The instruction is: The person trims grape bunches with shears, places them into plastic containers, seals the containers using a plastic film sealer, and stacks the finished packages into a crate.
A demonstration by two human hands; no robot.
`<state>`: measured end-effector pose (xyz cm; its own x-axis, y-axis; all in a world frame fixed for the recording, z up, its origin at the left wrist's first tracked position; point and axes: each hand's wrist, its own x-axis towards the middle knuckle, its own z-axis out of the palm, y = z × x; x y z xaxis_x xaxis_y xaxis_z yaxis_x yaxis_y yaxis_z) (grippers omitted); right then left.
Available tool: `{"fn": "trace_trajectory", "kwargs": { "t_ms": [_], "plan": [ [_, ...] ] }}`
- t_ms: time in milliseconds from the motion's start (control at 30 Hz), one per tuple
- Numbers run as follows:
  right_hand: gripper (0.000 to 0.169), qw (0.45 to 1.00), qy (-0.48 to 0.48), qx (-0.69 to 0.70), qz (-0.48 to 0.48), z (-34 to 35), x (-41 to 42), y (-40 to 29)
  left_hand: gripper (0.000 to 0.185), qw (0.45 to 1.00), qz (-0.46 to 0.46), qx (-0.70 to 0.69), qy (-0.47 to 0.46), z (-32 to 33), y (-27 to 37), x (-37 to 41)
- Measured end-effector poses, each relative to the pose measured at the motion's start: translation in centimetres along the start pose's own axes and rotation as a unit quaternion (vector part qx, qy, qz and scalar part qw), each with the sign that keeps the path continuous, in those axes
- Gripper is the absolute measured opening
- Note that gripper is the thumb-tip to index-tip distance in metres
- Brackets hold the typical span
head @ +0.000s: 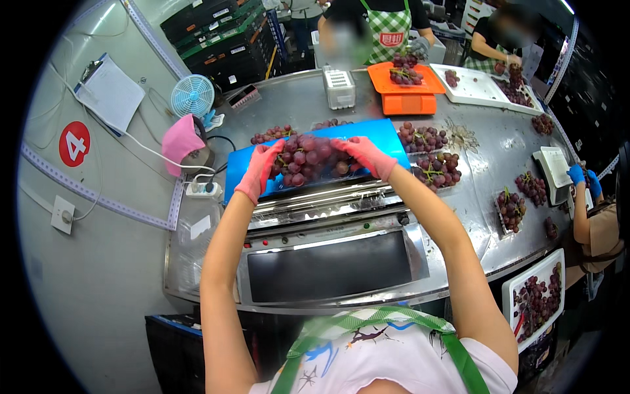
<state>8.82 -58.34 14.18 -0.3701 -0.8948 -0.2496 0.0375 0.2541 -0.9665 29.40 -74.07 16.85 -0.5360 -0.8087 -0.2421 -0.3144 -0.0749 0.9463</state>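
Note:
My left hand (261, 170), in a pink glove, grips the left end of a pack of red grapes (307, 157). At the pack's right end my right hand (368, 156), gloved alike, holds it too. Whether a tray lies under the grapes cannot be made out clearly. The pack is above the blue top (384, 135) of a film-wrapping machine. Nearer to me are the machine's metal rollers (325, 199) and its flat black plate (330, 268). More red grapes (275, 134) show behind the blue top, and two packs of grapes (423, 138) (437, 170) stand to its right.
An orange scale (408, 103) with grapes, a stack of clear trays (339, 89) and a blue fan (193, 95) stand at the back. Co-workers handle grapes behind and at right. Further right are a white scale (553, 172) and a white tray of grapes (509, 290). Cables plug into a power strip (203, 190) at left.

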Motion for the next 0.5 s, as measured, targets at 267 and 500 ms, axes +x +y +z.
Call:
{"fn": "trace_trajectory", "kwargs": {
  "t_ms": [267,500],
  "plan": [
    [0.057,0.999,0.003,-0.046,0.004,3.7,1.8,-1.1,0.060,1.000,0.001,-0.018,0.024,-3.6,-4.3,2.4],
    [0.066,0.979,0.109,-0.171,-0.034,1.4,-0.5,0.6,0.064,0.997,0.021,-0.074,0.015,-5.0,-4.4,-0.8]
  ]
}}
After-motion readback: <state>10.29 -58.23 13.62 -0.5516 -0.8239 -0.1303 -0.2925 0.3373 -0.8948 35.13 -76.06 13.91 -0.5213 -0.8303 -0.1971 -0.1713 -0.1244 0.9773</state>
